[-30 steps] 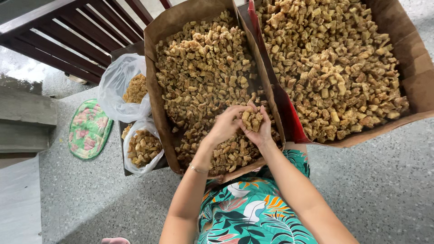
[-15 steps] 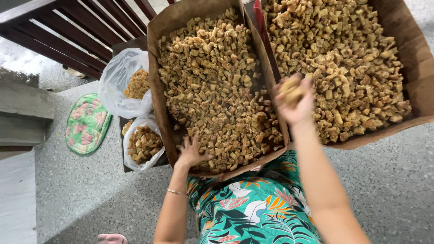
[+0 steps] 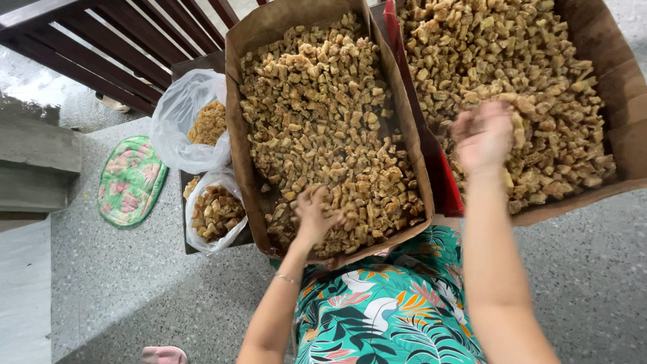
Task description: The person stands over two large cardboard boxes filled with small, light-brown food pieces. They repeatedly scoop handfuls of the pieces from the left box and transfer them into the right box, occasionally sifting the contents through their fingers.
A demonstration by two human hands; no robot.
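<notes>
Two cardboard boxes of brown, cube-like dried pieces sit in front of me. My left hand [image 3: 314, 214] rests with fingers spread on the pieces near the front of the left box [image 3: 237, 128]. My right hand [image 3: 482, 138] hovers blurred over the pile in the right box [image 3: 623, 101], fingers loosely apart; I cannot tell whether pieces are in it. A thin bracelet circles my left wrist. My lap in a green leaf-print garment [image 3: 384, 307] lies below the boxes.
Two clear plastic bags of the same pieces, the upper bag [image 3: 192, 125] and the lower bag [image 3: 214, 212], stand left of the boxes. A round flowered green mat [image 3: 131, 178] lies on the grey speckled floor. A dark wooden railing [image 3: 114, 47] runs at the top left.
Both hands were together over the left box's front. My right hand carried a handful across to the right box; my left hand dropped back onto the left pile.
</notes>
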